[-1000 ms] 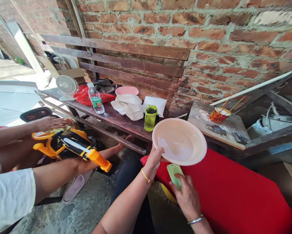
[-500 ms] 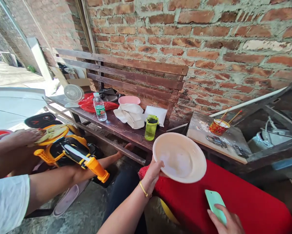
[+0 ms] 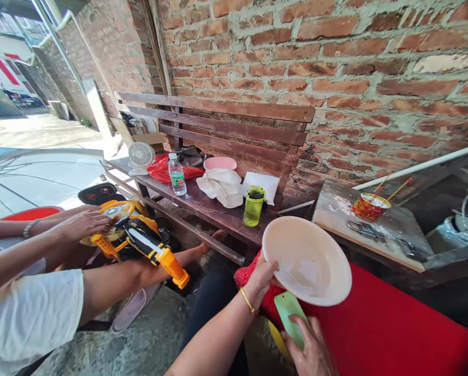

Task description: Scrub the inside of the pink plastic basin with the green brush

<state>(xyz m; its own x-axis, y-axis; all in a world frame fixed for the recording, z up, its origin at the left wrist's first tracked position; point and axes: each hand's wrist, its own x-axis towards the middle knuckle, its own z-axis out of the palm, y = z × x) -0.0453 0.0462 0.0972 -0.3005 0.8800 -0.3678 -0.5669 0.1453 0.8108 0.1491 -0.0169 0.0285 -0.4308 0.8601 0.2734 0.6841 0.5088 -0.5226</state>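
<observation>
My left hand (image 3: 260, 284), with a gold bangle at the wrist, grips the near left rim of a cream-coloured basin (image 3: 308, 261). The basin is tilted towards me over a red cloth (image 3: 390, 313), and a thin whitish residue shows on its inside. Just below the basin, my right hand (image 3: 310, 347) holds a flat light-green piece (image 3: 290, 316) between thumb and fingers. It has rounded corners and a small dark hole near its far end; its exact kind is unclear. The green piece overlaps the cloth's left part in view.
A wooden bench (image 3: 218, 209) carries a water bottle (image 3: 177, 175), green cup (image 3: 253, 206), white cloth (image 3: 220, 188) and small fan (image 3: 141, 155). At right, a board (image 3: 370, 243) bears a red tub (image 3: 370, 207) and padlock (image 3: 362, 228). Someone's hand (image 3: 81, 223) rests on a yellow-black toy (image 3: 140, 230).
My right hand has brought the green piece leftwards, close under the basin. The basin stays in my left hand. The view has turned left, and the other person's hand has shifted on the toy.
</observation>
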